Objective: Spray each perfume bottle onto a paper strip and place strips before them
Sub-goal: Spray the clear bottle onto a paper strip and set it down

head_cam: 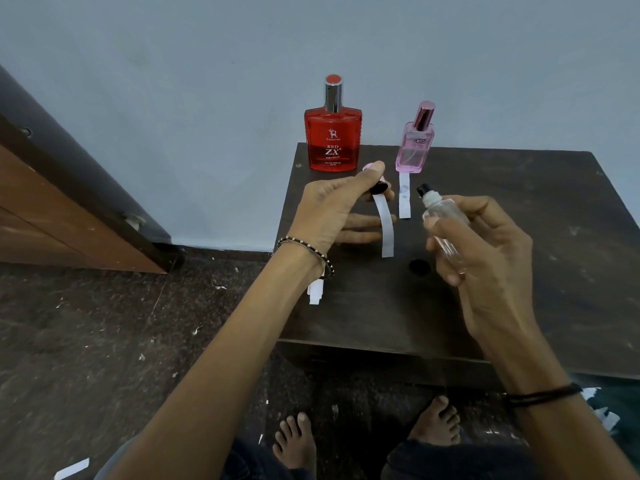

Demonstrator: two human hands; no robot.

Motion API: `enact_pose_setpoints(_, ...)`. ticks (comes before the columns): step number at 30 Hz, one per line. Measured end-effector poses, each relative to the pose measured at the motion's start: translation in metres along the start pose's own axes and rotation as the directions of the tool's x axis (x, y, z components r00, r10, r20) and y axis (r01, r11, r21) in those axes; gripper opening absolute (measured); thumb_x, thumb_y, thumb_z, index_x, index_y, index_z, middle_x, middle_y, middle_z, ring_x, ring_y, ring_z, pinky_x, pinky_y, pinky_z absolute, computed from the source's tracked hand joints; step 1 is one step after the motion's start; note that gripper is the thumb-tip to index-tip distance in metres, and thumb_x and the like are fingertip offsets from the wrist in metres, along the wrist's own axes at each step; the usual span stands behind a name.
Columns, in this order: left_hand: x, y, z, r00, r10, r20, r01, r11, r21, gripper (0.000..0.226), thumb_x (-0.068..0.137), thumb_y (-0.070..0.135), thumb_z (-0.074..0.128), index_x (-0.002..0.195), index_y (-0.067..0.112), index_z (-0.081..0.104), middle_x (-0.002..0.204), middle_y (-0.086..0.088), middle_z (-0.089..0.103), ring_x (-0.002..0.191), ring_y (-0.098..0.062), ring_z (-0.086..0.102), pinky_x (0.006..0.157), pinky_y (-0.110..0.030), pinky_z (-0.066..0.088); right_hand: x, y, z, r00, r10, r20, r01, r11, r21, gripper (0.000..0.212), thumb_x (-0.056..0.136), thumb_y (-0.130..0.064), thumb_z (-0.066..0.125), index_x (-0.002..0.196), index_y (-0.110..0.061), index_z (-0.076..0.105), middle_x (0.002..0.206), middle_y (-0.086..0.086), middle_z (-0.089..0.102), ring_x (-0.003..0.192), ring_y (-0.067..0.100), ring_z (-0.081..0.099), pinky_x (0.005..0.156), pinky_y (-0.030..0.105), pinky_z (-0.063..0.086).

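A person's right hand (485, 258), fingers curled round a clear spray bottle (445, 223), tilts its black nozzle toward 10 o'clock above a dark table (554, 254), while the left hand (329, 206) pinches the top of a paper strip (386, 226) between thumb and forefinger, its other fingers stretched out. At the table's 11 o'clock stands a red perfume bottle (333, 140); at 12 o'clock stands a pink bottle (414, 150), with a second strip (404, 199) lying just before it. A black cap (419, 266) lies at 7 o'clock of the clear bottle, and spare strips (316, 292) lie at the table's 9 o'clock edge.
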State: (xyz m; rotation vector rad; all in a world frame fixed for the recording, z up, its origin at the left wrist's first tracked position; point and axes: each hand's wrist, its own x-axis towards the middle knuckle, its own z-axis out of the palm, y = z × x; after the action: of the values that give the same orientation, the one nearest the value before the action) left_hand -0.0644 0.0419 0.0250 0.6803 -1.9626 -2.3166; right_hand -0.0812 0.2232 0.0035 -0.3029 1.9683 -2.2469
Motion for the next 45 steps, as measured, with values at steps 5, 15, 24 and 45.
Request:
enact_pose_setpoints(5, -0.001, 0.0, 0.0, 1.0, 0.007, -0.005, -0.007, 1.0, 0.001, 0.027, 0.086, 0.046, 0.071, 0.073, 0.025, 0.081, 0.092, -0.003, 0.08, 0.076, -0.029, 0.078, 0.062, -0.035, 0.063, -0.005, 0.006, 0.003, 0.954, -0.283, 0.095, 0.283, 0.759, -0.586, 0.023, 0.082, -0.028, 0.077, 0.103, -0.024, 0.068, 0.103, -0.001, 0.062, 0.086, 0.004, 0.06, 0.071, 0.009, 0.048)
enact_pose_setpoints(15, 0.001, 0.0, -0.004, 0.999, 0.013, -0.042, -0.014, 0.999, -0.035, 0.023, 0.088, 0.042, 0.07, 0.085, 0.02, 0.076, 0.084, -0.001, 0.08, 0.071, -0.026, 0.078, 0.054, -0.029, 0.06, -0.008, 0.012, 0.013, 0.893, -0.407, 0.191, 0.417, 0.591, -0.691, 0.03, 0.077, -0.013, 0.084, 0.103, -0.008, 0.071, 0.105, 0.005, 0.054, 0.088, 0.003, 0.049, 0.078, 0.002, 0.041)
enact_pose_setpoints(24, 0.002, 0.0, -0.005, 0.999, 0.009, -0.039, -0.011, 0.998, -0.063, 0.022, 0.088, 0.04, 0.071, 0.088, 0.018, 0.075, 0.081, -0.001, 0.08, 0.069, -0.026, 0.078, 0.053, -0.028, 0.059, -0.011, 0.006, 0.012, 0.861, -0.496, 0.117, 0.425, 0.574, -0.699, 0.034, 0.079, -0.018, 0.081, 0.107, -0.004, 0.068, 0.111, 0.015, 0.057, 0.095, 0.01, 0.053, 0.08, 0.0, 0.041)
enact_pose_setpoints(45, -0.001, 0.002, 0.004, 0.998, -0.016, -0.056, 0.016, 1.0, -0.001, 0.027, 0.086, 0.046, 0.071, 0.06, 0.04, 0.078, 0.074, 0.01, 0.078, 0.066, -0.021, 0.077, 0.052, -0.028, 0.059, -0.001, 0.007, 0.009, 0.994, 0.01, -0.112, -0.028, 0.988, -0.154, 0.03, 0.072, -0.052, 0.086, 0.094, -0.038, 0.073, 0.094, -0.009, 0.079, 0.078, 0.007, 0.074, 0.051, 0.012, 0.049)
